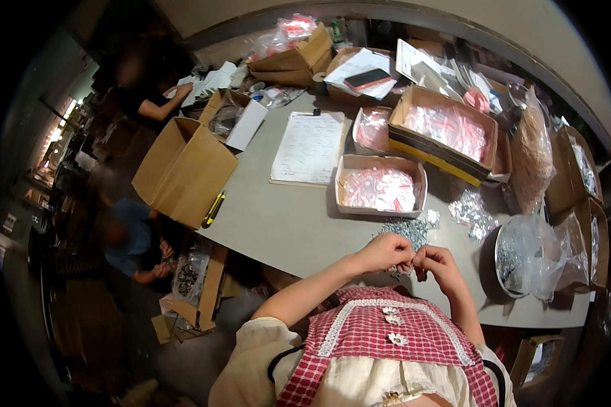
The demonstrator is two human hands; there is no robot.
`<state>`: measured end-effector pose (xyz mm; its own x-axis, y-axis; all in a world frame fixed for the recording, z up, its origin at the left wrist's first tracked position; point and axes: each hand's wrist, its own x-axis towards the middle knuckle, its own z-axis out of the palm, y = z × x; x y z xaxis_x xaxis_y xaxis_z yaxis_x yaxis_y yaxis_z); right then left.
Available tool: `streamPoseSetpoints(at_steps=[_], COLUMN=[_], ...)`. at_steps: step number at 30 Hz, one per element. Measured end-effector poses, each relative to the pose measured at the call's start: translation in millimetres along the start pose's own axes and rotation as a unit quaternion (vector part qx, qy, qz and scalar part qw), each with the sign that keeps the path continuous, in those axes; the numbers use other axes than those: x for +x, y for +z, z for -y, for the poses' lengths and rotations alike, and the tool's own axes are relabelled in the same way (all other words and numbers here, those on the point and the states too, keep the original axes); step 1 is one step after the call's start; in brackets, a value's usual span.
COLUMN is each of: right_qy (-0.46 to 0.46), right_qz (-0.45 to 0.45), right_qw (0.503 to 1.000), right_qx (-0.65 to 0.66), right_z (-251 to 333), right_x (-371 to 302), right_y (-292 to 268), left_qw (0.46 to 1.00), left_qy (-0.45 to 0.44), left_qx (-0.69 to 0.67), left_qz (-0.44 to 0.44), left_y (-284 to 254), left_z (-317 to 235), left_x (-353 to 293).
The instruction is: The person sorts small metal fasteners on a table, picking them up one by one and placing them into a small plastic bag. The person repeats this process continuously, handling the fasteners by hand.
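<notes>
My left hand (385,252) and my right hand (437,263) meet at the table's near edge, fingertips pinched close together. Whatever lies between the fingers is too small to make out. Just beyond them is a loose pile of small silvery screws (409,229), partly covered by my left hand. Behind the pile stands a white carton (380,210) filled with small clear bags (377,188) that have red strips. A scatter of small shiny metal parts (474,211) lies to the right of the pile.
A metal bowl (490,261) with a plastic bag stands at right. Farther back are a larger carton of bags (448,161), a written sheet (310,146) and a phone (367,79). An open cardboard box (183,173) and yellow cutter (214,209) sit left. Two people work beyond the table's left side.
</notes>
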<state>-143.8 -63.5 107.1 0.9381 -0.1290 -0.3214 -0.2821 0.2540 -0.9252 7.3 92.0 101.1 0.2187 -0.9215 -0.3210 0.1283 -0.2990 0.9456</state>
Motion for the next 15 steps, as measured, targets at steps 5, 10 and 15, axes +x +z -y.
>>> streamPoseSetpoints(at_steps=[5,10,15], right_qy=[-0.065,-0.274,-0.107], right_qz=[-0.107,-0.276,-0.223], right_qw=[0.975,0.806,0.96], right_qx=[-0.181,-0.446,-0.135], right_z=[-10.5,-7.6,-18.2], right_x=[3.9,6.5,10.5], right_y=[-0.4,13.3,2.1], left_qw=[0.969,0.899,0.829], left_qy=[0.131,0.168,0.322], left_qx=[0.147,0.326,0.378], left_qz=[-0.15,-0.239,-0.257], left_y=[21.2,25.2,27.0], left_z=[-9.0,-1.4,-5.7], left_x=[-6.6,-6.3,1.9])
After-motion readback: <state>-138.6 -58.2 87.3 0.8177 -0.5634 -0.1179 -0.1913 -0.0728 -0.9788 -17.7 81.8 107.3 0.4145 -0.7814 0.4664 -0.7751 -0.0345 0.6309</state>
